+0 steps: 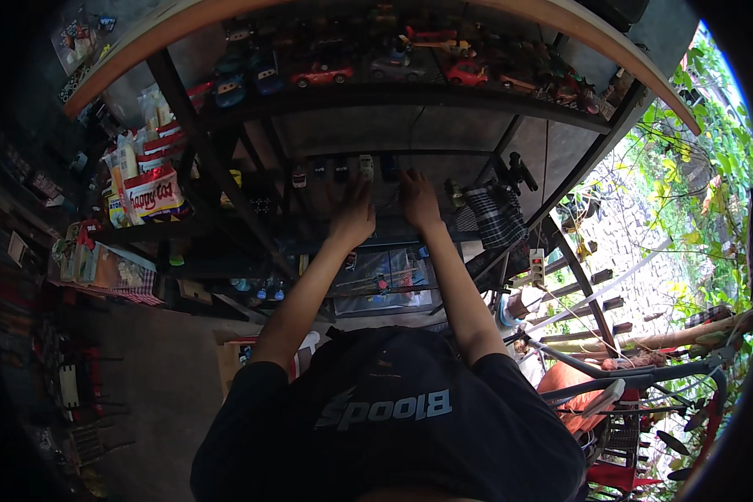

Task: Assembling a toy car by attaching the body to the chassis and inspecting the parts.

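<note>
A row of small toy cars stands on the dark middle shelf in front of me. My left hand (354, 216) reaches in with its fingers stretched toward a pale toy car (366, 166); whether they touch is unclear. Beside it, my right hand (418, 203) has its fingers apart at the right of a dark blue toy car (389, 166). Shadow hides any contact there. Farther left in the same row are a whitish-red toy car (299, 176) and dark cars hard to make out.
Many toy cars, including a red one (322, 75), fill the upper shelf (309, 102). Snack packets (153, 194) stand at left. A checked cloth (495, 216) hangs at right, near a power strip (537, 264). Below lies a clear plastic bag (385, 280). Bicycle handlebars (619, 378) rise at lower right.
</note>
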The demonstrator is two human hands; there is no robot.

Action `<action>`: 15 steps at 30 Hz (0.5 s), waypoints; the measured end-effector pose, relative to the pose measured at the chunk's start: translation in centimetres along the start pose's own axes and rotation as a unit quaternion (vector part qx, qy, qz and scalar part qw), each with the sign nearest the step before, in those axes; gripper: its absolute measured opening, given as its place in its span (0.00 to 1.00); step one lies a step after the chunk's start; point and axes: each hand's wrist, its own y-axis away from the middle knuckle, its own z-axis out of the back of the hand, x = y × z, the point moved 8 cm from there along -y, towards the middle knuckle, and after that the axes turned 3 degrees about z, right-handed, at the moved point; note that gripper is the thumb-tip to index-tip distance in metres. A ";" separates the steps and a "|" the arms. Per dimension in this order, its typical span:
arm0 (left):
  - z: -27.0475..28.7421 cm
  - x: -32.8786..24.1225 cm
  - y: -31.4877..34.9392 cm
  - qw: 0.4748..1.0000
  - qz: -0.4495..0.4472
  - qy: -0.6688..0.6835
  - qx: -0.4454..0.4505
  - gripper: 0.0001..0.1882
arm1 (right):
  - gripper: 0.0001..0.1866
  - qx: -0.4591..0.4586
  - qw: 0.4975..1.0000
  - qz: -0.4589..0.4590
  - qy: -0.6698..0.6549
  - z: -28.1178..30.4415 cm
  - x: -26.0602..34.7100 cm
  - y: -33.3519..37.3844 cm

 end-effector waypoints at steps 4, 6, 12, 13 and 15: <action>0.0 -0.3 -0.2 1.000 -0.001 -0.008 0.005 0.27 | 0.18 -0.002 1.000 0.001 0.002 0.0 -0.1 0.0; -0.3 -0.1 -0.3 1.000 0.011 0.001 0.017 0.28 | 0.19 -0.005 1.000 0.000 0.007 0.0 -0.2 0.0; -0.9 0.1 -0.4 1.000 0.005 -0.013 0.016 0.29 | 0.20 -0.016 1.000 0.013 0.006 0.0 0.0 0.0; -1.0 0.2 -0.4 1.000 0.006 -0.013 0.016 0.29 | 0.19 -0.014 1.000 0.011 0.007 0.0 0.0 0.0; -1.1 0.3 -0.4 1.000 -0.004 -0.012 0.012 0.29 | 0.19 -0.011 1.000 0.010 0.008 -0.1 0.0 0.0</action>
